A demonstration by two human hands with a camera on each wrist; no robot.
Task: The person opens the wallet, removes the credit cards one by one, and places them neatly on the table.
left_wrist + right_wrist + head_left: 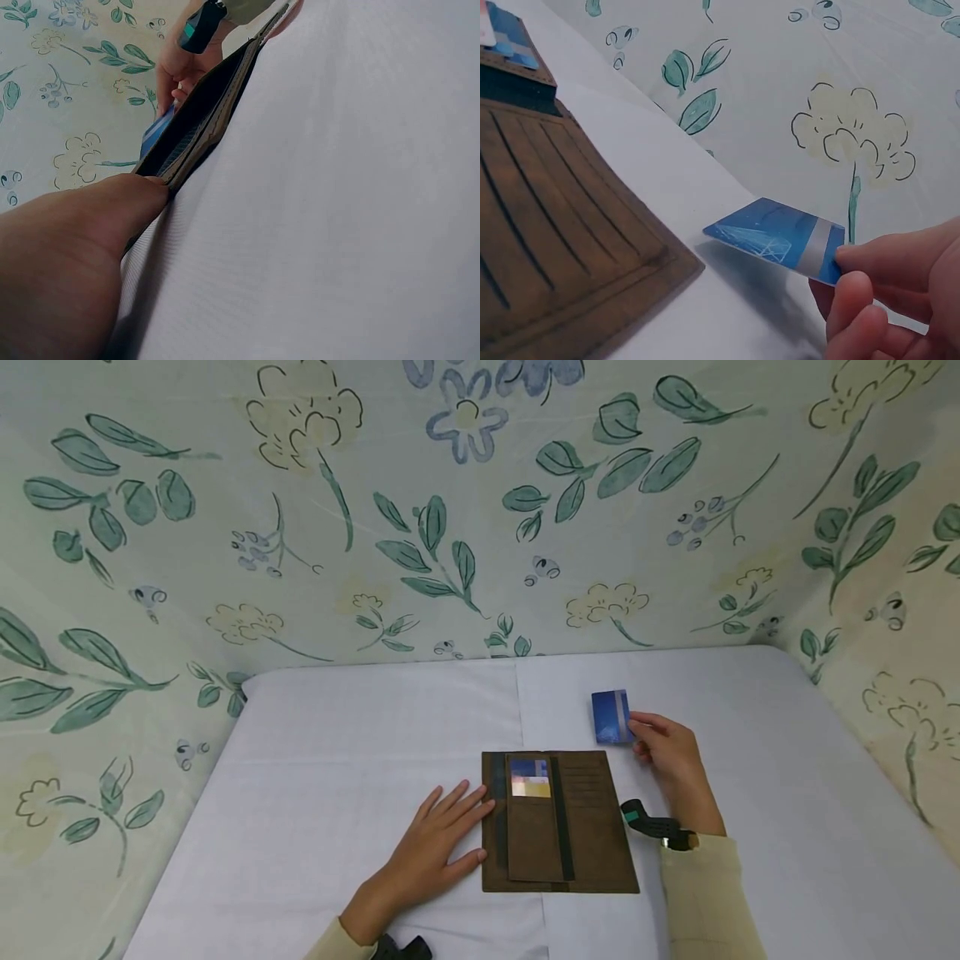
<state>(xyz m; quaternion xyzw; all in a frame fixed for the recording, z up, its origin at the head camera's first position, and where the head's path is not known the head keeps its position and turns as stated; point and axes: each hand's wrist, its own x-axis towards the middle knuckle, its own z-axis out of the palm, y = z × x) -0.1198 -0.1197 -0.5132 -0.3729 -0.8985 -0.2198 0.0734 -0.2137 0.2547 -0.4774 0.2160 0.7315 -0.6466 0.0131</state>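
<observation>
In the head view, the right hand (675, 764) pinches a blue card (611, 717) by its edge, with the card just to the left of this hand. The left hand (423, 860) has its fingers straight and spread, and their tips touch the left edge of the open wallet (600, 843), which lies on the desk (337, 760) to the right of this hand. In the left wrist view, the thumb of the left hand rests on the wallet's edge; the right hand shows beyond the wallet. In the right wrist view, the card is tilted above the desk, between the right fingertips and the wallet's slots (566, 202).
</observation>
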